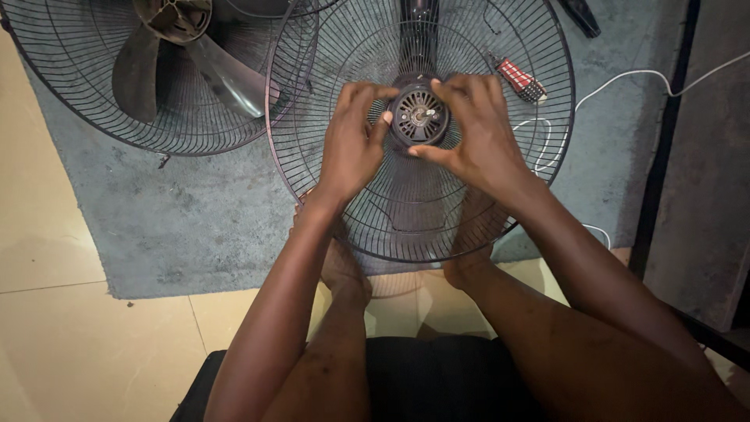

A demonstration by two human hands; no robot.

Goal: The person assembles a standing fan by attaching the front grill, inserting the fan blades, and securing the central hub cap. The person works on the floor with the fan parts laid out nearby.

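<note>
Gripping from both sides, two bare hands close on the dark round motor hub (419, 117) at the middle of a wire fan guard (344, 203). Hub face shows vent slots and a small bright shaft end at its centre; a red label patch with pale stripes (516, 76) lies just up and right of the hub, seen through the wires, its markings too small to make out.

Left hand (351, 141): fingers curled over the hub's upper-left edge, thumb tip pressed to its left side, wrist angled in from below. Right hand (480, 137): fingers arched over the hub's top right, thumb reaching under toward its lower edge, forearm coming in from the lower right. Hub sits between the two thumbs, pinched by fingertips, not by the palms.

Guard stands tilted toward the camera, its lower rim down near two bare feet (467, 266) behind the wires below the hub.

Left of the hub: a second guard (94, 117) lying flat, with grey fan blades (226, 78) inside it. Both rest on a grey mat (195, 227). Right of the hub, a white cable (625, 78) trails across the mat. Below and left of the hub, pale floor tiles (55, 328).
</note>
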